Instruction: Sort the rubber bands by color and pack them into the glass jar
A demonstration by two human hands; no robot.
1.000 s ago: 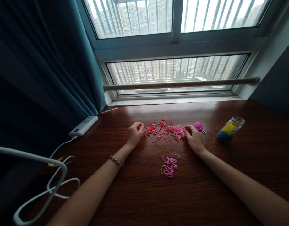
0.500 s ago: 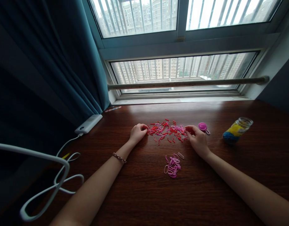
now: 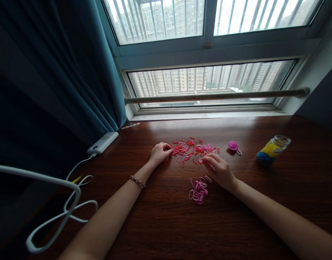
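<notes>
A scatter of small red and pink rubber bands lies on the dark wooden table. Nearer me sits a smaller heap of pink bands. My left hand rests curled at the left edge of the scatter, fingertips pinched together against the bands. My right hand hovers between the scatter and the pink heap, fingers pinched on a small pink band.
A pink lid and a small glass jar with a yellow and blue print lie to the right. A white power bank with a looping white cable sits at the left, beside a teal curtain. A window runs behind.
My right hand has drawn back from the right edge of the scatter toward the pink heap. My left hand stays put. The view has shifted slightly.
</notes>
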